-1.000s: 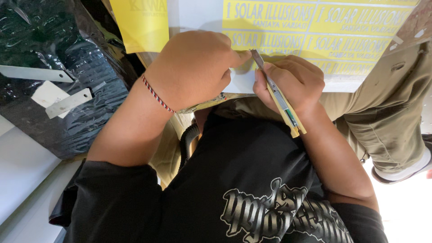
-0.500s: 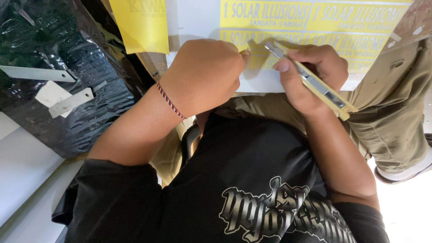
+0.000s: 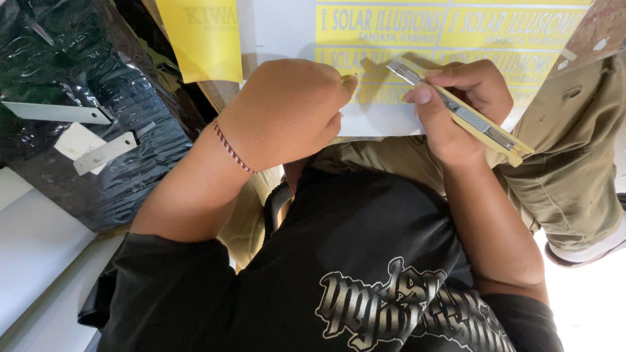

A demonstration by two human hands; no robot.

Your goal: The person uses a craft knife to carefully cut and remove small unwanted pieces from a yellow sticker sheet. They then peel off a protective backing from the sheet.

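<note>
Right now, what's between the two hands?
In the head view, only a bare stretch of the white and yellow printed sheet lies between the left hand and the right hand, which holds a yellow utility knife.

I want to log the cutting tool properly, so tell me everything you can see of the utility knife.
The utility knife is a slim snap-off cutter with a yellow body and a grey metal slider track. It lies slanted, blade end up-left over the yellow-and-white printed sheet, butt end down-right. The right hand grips it, fingers wrapped around its middle.
</note>
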